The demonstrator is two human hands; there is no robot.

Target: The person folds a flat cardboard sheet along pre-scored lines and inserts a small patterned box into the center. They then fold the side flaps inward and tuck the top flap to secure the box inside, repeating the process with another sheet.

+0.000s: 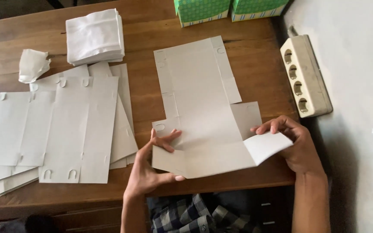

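left hand (152, 166) pinches near edge of flat box blank (203, 116) on wooden table (255, 69); right hand (296, 144) grips raised side flap (267, 146) | likely light, thin, creasable card; best held at edges by fold lines

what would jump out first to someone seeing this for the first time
First, the flat grey cardboard box blank in the middle of the wooden table, with the left hand gripping its near left corner and the right hand folding up its white right flap. Next, the pile of like blanks spread at left, with a white paper stack behind it. A cream socket strip lies at the right edge.
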